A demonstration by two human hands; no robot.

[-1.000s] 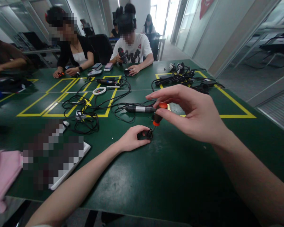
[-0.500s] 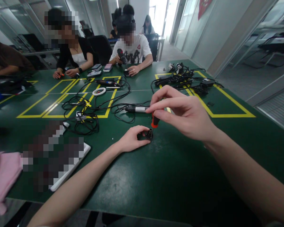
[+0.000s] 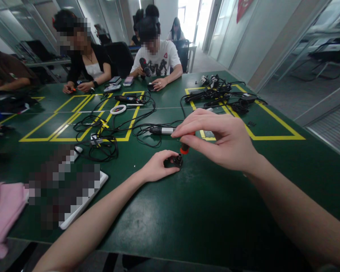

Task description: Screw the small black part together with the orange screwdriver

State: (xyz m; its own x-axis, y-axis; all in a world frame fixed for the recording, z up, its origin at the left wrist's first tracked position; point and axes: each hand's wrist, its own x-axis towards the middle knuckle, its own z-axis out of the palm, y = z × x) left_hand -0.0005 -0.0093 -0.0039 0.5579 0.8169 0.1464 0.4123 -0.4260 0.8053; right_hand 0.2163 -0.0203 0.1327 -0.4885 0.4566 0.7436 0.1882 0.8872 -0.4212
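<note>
Between the thumb and fingers of my left hand, a small round black part with a short upright tube is held on the green table. My right hand pinches a small red and black screwdriver from above. The screwdriver points down at the black part; whether its tip touches the part is too small to tell. Just behind my hands lies a black and silver cylindrical tool with a cable.
Coiled black cables lie left of centre, near a white ring. More cables and plugs are heaped at the back right. A white-edged tray and pink cloth are at left. People sit across the table.
My right hand's fingers have shifted slightly down and left around the screwdriver, which sits a little further left. My left hand and the black part have hardly moved.
</note>
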